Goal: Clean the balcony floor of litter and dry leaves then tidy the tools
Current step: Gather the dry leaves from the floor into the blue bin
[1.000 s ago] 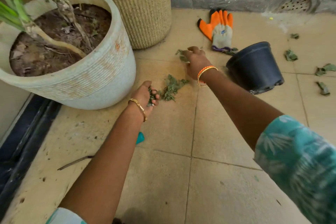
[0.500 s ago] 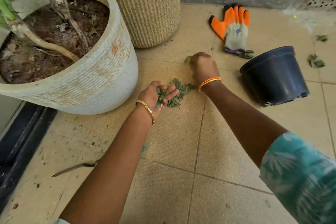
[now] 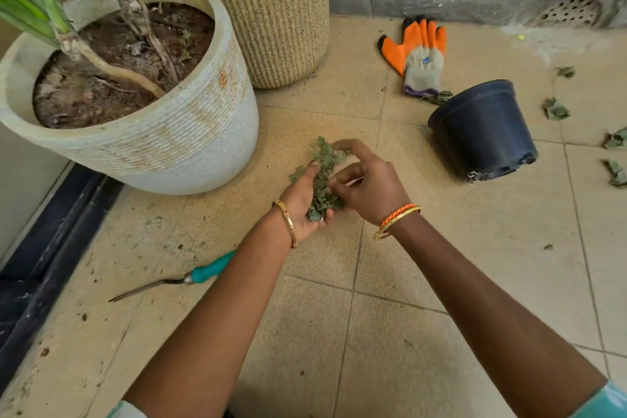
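From the head camera, the left hand (image 3: 302, 204) lies palm up above the tiled floor (image 3: 390, 349), fingers loosely cupped under a clump of dry leaves (image 3: 322, 176). The right hand (image 3: 369, 187) meets it from the right, its curled fingers pinching into the same clump. A black pot (image 3: 485, 129) lies tipped on the floor to the right, with loose leaves (image 3: 554, 108) beyond it. An orange glove (image 3: 419, 54) lies near the wall. A teal-handled tool (image 3: 190, 276) rests beside the left forearm.

Left hand (image 3: 302, 202) palm-up and cupped, right hand (image 3: 368, 187) curled against it, both forearms outstretched.
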`<state>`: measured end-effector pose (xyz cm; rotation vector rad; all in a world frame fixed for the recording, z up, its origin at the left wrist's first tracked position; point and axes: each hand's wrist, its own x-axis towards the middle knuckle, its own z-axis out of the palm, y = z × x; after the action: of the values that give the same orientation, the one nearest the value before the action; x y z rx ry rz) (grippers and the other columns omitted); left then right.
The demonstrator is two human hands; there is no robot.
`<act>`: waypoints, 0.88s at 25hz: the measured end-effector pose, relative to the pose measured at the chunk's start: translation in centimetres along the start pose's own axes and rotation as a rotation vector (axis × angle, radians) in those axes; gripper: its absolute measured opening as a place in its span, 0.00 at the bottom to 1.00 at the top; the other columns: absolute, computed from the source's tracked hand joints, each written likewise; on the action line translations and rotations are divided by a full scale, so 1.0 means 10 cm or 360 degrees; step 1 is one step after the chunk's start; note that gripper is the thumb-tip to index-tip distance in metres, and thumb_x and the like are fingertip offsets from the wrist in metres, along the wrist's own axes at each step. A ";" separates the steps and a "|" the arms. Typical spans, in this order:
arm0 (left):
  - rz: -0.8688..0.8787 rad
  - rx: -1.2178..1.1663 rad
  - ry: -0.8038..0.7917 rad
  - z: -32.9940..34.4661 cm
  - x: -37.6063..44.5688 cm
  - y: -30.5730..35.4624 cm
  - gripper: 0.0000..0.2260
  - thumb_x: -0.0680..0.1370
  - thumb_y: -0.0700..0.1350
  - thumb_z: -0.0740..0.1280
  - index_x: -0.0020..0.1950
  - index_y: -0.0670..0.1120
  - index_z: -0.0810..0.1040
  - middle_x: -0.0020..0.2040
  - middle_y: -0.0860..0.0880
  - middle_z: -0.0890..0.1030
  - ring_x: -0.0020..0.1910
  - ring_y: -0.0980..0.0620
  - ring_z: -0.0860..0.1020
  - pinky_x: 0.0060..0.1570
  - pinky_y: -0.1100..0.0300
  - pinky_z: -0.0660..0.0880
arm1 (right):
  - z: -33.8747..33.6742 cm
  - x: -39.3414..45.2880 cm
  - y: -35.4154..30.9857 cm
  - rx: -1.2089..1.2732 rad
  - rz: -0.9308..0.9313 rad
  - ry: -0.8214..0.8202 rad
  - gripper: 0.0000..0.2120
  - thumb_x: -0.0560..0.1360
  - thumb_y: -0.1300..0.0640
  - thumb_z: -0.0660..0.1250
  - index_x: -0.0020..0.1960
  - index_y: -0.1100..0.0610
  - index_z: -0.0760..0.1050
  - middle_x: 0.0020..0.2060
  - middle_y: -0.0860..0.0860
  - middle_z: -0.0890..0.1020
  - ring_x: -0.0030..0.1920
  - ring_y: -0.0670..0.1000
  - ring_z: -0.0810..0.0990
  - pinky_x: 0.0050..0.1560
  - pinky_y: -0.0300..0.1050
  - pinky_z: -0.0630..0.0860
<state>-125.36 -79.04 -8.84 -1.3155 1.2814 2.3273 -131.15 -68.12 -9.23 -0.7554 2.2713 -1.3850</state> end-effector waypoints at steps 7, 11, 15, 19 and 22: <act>-0.0012 -0.0020 0.0249 -0.18 -0.03 0.00 0.15 0.81 0.46 0.58 0.34 0.46 0.67 0.25 0.50 0.70 0.18 0.55 0.71 0.15 0.72 0.58 | -0.05 0.38 0.15 -0.0814 -0.0162 -0.0176 0.26 0.71 0.68 0.63 0.68 0.55 0.69 0.66 0.57 0.68 0.66 0.60 0.65 0.64 0.52 0.69; -0.0049 -0.0015 0.0431 -0.28 -0.07 0.03 0.19 0.80 0.51 0.58 0.30 0.47 0.64 0.19 0.52 0.67 0.18 0.55 0.66 0.19 0.71 0.62 | 0.08 0.69 0.27 -0.1368 -0.0167 -0.0679 0.35 0.72 0.70 0.62 0.75 0.52 0.57 0.76 0.54 0.53 0.75 0.60 0.50 0.71 0.61 0.56; -0.0105 -0.0100 0.0395 -0.38 -0.11 0.01 0.17 0.78 0.45 0.55 0.28 0.46 0.64 0.20 0.51 0.66 0.21 0.53 0.66 0.24 0.68 0.66 | 0.11 0.67 0.49 -0.1124 -0.0414 -0.0180 0.20 0.70 0.75 0.60 0.58 0.65 0.78 0.55 0.63 0.79 0.58 0.65 0.74 0.58 0.55 0.72; -0.0135 -0.0119 0.0296 -0.31 -0.13 -0.01 0.15 0.77 0.44 0.54 0.29 0.46 0.66 0.21 0.51 0.67 0.21 0.53 0.67 0.25 0.67 0.66 | -0.04 0.53 0.48 -0.0915 -0.0193 0.0234 0.16 0.70 0.73 0.62 0.55 0.66 0.79 0.49 0.64 0.80 0.51 0.62 0.77 0.52 0.47 0.72; -0.0091 -0.0102 0.0242 -0.22 -0.11 -0.02 0.14 0.78 0.43 0.52 0.35 0.45 0.70 0.25 0.49 0.71 0.18 0.55 0.67 0.24 0.68 0.65 | -0.16 0.33 0.35 -0.0728 -0.0059 0.0518 0.13 0.70 0.72 0.63 0.52 0.66 0.81 0.47 0.63 0.81 0.49 0.60 0.78 0.51 0.47 0.74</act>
<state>-123.33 -80.31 -8.63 -1.5548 1.2017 2.2859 -135.51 -67.78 -11.80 -0.7498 2.8988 -1.0726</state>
